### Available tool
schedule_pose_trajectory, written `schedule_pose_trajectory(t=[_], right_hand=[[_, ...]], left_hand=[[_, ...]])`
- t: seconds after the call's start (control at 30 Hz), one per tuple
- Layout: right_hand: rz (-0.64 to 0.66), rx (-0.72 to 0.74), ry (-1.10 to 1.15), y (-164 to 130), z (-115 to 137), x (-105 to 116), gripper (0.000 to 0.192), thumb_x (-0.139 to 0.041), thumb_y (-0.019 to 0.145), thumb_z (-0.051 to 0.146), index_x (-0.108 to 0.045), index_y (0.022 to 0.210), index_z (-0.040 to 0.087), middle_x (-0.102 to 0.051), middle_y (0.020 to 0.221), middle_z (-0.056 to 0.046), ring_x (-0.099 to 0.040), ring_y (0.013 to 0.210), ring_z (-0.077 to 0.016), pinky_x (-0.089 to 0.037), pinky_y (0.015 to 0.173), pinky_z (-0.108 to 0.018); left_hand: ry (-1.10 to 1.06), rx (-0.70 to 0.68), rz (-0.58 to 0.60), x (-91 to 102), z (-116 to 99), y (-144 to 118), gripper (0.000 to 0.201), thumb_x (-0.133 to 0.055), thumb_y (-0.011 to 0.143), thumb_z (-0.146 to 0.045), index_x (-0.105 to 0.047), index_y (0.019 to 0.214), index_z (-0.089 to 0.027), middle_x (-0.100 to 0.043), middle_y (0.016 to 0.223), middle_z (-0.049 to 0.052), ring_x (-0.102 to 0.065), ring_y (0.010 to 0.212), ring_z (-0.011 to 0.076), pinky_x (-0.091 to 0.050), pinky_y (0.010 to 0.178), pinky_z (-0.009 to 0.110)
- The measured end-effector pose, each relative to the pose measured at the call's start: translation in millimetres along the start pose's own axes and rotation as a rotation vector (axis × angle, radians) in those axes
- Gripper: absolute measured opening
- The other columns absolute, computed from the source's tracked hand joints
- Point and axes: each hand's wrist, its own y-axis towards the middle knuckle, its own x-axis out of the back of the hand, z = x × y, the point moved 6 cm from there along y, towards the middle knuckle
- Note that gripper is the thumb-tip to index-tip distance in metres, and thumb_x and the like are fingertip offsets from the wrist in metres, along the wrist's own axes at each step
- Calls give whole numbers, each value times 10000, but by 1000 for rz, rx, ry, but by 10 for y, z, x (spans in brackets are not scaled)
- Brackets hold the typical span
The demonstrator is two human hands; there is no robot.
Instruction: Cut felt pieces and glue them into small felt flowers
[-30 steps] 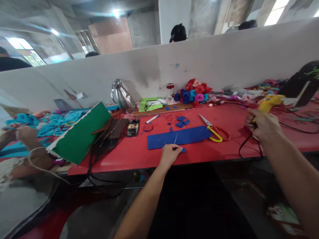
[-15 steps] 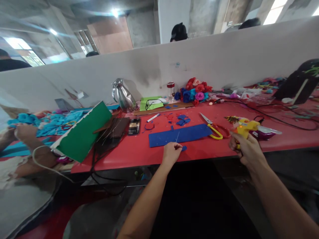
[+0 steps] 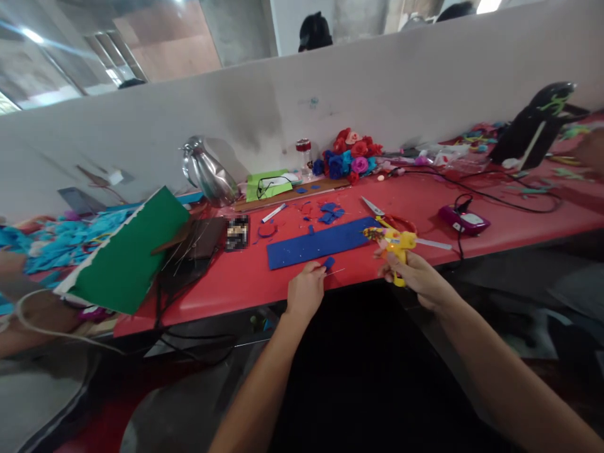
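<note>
My right hand (image 3: 415, 277) grips a yellow glue gun (image 3: 395, 242) by its handle, nozzle pointing left, over the red table's (image 3: 245, 289) front edge. My left hand (image 3: 306, 292) pinches a thin wire with a small blue felt piece (image 3: 329, 263) at its tip, just below a long blue felt strip (image 3: 317, 244) that lies flat on the table. The gun's nozzle is a short way to the right of the blue piece, apart from it. Scissors (image 3: 377, 211) with yellow and red handles lie behind the gun.
A green sheet (image 3: 127, 258) leans at the left over a dark pad. A steel jug (image 3: 207, 173), felt flowers (image 3: 352, 157), blue felt scraps (image 3: 330, 212) and a white marker (image 3: 274, 212) sit farther back. A purple device (image 3: 463, 220) with black cables lies right. A grey partition (image 3: 425, 88) runs behind.
My right hand has brought the glue gun from the far right of the table leftward to beside my left hand. The left hand has lifted the wire with the blue piece slightly.
</note>
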Motion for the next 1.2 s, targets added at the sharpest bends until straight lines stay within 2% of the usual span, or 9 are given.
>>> schedule_pose_trajectory(t=[0.2,0.4,0.63,0.77,0.97,1.2], right_hand=[[171,-35,-181,-57,-31,-236,550,-556,675,702,-585,785,164,-536,481,17,-447,416,-96,-323,419,-231],[287,-36,-272,-76,-90,-417,527,-504,716,697,-558,662,176,-508,416,14,-426,372,-87,-317,411,-231],[213,-70,-242,-48,-170,-405,560,-491,707,723,-553,690,167,-528,453,17,-434,385,-77,-332,423,-217],[226,-82,-238,-59,-179,-392,567,-485,710,723,-561,697,161,-522,462,15,-440,397,-82,-339,428,-221],[235,-67,-232,-52,-213,-407,540,-481,732,704,-553,675,171,-534,474,6,-443,403,-86,-347,433,-228],[267,-72,-248,-42,-229,-432,497,-485,766,653,-552,666,170,-527,441,12,-446,389,-83,-341,424,-218]], left_hand=[[130,-126,-28,-55,-27,-56,358,-377,929,-222,-616,1194,-249,-594,1296,60,-653,989,180,-543,820,303],[153,-137,-38,-78,-28,-70,374,-361,936,-221,-598,1226,-221,-615,1269,89,-652,1010,194,-547,801,308],[76,-58,-66,-48,-39,-3,319,-439,916,-328,-668,1114,-227,-654,1205,53,-660,963,191,-531,818,308],[104,-83,-38,-69,-82,6,341,-392,932,-315,-666,1109,-217,-659,1175,74,-662,920,187,-524,790,302],[157,-170,-59,-99,-98,-79,393,-328,946,-280,-586,1227,-187,-616,1239,112,-653,932,196,-529,785,310],[146,-186,-69,-83,-95,-80,361,-362,942,-286,-606,1188,-187,-639,1181,129,-657,924,199,-522,814,317]])
